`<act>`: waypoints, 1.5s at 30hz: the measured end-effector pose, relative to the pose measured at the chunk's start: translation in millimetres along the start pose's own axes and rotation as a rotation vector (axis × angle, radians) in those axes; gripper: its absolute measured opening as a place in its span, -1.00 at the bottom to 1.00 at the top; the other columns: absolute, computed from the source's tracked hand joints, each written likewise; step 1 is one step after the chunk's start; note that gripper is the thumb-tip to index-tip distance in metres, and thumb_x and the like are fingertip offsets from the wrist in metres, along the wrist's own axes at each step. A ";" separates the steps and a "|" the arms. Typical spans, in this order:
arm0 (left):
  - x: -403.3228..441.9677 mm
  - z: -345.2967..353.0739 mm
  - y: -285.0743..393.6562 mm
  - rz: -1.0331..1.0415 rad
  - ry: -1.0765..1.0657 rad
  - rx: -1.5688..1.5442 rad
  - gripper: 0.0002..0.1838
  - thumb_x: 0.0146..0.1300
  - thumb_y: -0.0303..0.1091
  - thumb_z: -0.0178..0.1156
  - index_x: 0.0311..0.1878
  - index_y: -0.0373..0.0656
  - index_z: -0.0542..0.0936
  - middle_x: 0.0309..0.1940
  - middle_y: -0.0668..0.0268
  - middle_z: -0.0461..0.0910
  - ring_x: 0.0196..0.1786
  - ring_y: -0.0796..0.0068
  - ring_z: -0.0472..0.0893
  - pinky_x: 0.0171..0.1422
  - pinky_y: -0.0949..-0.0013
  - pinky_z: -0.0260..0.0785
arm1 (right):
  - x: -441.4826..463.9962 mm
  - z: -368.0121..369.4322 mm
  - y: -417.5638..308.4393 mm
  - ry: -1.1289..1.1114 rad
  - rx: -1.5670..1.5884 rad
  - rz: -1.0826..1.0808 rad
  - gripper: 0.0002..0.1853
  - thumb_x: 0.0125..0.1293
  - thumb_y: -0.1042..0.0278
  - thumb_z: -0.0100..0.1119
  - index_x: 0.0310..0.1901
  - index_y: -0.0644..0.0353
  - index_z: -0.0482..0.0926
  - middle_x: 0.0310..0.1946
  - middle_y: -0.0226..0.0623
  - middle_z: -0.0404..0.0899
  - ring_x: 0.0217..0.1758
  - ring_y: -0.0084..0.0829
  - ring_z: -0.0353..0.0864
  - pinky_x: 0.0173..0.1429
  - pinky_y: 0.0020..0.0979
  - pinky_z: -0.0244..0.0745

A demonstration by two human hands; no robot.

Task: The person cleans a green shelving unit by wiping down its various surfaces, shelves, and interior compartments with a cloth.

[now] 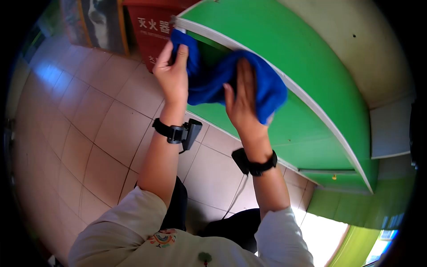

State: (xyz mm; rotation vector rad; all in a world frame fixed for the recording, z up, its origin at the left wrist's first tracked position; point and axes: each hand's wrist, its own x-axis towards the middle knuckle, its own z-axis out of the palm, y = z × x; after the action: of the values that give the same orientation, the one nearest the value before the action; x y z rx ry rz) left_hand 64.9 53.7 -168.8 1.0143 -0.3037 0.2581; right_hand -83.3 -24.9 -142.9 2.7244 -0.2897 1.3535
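Note:
A blue cloth (pixel 209 82) stretches between my two hands in front of the green cabinet (pixel 307 129). My left hand (pixel 173 73) pinches the cloth's upper left end between thumb and fingers, close to the cabinet's white-edged corner. Lying against the cloth's right part, my right hand (pixel 243 98) has its fingers extended and its thumb apart. The cloth's right end hangs down beside that hand, partly blurred. Black straps with small devices are on both wrists.
A red fire extinguisher box (pixel 149 33) stands behind the cabinet's left corner, with a framed picture (pixel 100 22) beside it. Pink floor tiles (pixel 115 122) spread to the left. A thin cable hangs by my right wrist. A yellow item sits low on the cabinet.

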 end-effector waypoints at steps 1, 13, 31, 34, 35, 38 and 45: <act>0.7 -1.3 1.8 0.014 -0.031 0.022 -0.64 0.35 -0.44 0.26 0.15 -0.41 0.56 -0.08 0.33 0.65 -0.15 0.70 0.54 -0.03 0.60 0.39 | 2.3 -5.0 -8.6 -0.049 -0.179 -0.018 -0.47 0.35 0.22 0.16 0.31 0.21 0.42 0.34 -0.32 0.42 0.34 -0.32 0.46 0.41 -0.26 0.29; 12.9 -13.6 -4.4 -0.098 -0.155 -0.160 -0.62 0.30 -0.50 0.27 0.17 -0.39 0.55 -0.01 0.25 0.66 -0.03 0.61 0.58 0.12 0.51 0.44 | 63.0 -8.2 -36.8 -0.197 -0.029 -0.183 -0.40 0.27 0.14 0.20 0.34 0.09 0.41 0.39 -0.34 0.36 0.37 -0.22 0.41 0.37 -0.29 0.33; 10.0 -6.5 3.4 -0.125 -0.122 -0.155 -0.64 0.32 -0.45 0.28 0.16 -0.32 0.59 -0.02 0.26 0.69 -0.04 0.63 0.60 0.12 0.55 0.42 | 44.9 -31.4 -24.4 -0.166 -0.333 -0.099 -0.32 0.10 0.05 0.35 0.27 0.10 0.50 0.36 -0.33 0.40 0.36 -0.25 0.44 0.30 -0.30 0.40; 5.6 -3.7 3.5 -0.144 -0.085 -0.252 -0.61 0.33 -0.35 0.30 0.15 -0.34 0.59 -0.03 0.25 0.69 -0.07 0.66 0.59 0.10 0.57 0.41 | 6.8 -54.6 -4.7 -0.200 -0.543 -0.047 -0.37 0.21 0.05 0.30 0.26 0.22 0.49 0.36 -0.17 0.37 0.38 -0.14 0.38 0.37 -0.21 0.33; 6.8 -2.2 3.4 -0.148 -0.090 -0.240 -0.61 0.32 -0.35 0.30 0.15 -0.34 0.59 -0.03 0.25 0.69 -0.07 0.66 0.59 0.10 0.57 0.41 | -0.1 -57.5 0.6 -0.197 -0.572 -0.034 -0.38 0.23 0.05 0.29 0.25 0.25 0.49 0.37 -0.13 0.35 0.39 -0.11 0.36 0.39 -0.19 0.29; 5.4 -4.6 7.9 -0.189 -0.101 -0.214 -0.61 0.32 -0.34 0.31 0.15 -0.35 0.59 -0.06 0.27 0.69 -0.09 0.66 0.58 0.09 0.55 0.42 | 1.5 -42.2 -11.0 -0.200 -0.498 0.096 -0.39 0.24 0.07 0.29 0.24 0.29 0.49 0.38 -0.09 0.33 0.41 -0.07 0.32 0.42 -0.18 0.25; 7.5 -4.1 -4.9 -0.214 -0.005 -0.183 -0.65 0.40 -0.39 0.19 0.15 -0.39 0.57 -0.01 0.20 0.67 -0.07 0.59 0.57 0.13 0.48 0.41 | 70.1 19.2 -53.1 -0.075 -0.042 -0.114 -0.33 0.17 0.10 0.26 0.34 0.05 0.41 0.44 -0.37 0.28 0.35 -0.28 0.41 0.32 -0.26 0.38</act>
State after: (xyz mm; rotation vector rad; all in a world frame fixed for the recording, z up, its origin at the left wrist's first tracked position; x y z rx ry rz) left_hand 74.1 55.2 -172.0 0.8583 -0.2170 0.0325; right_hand -16.0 14.8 -98.3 2.7153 -0.1637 1.2048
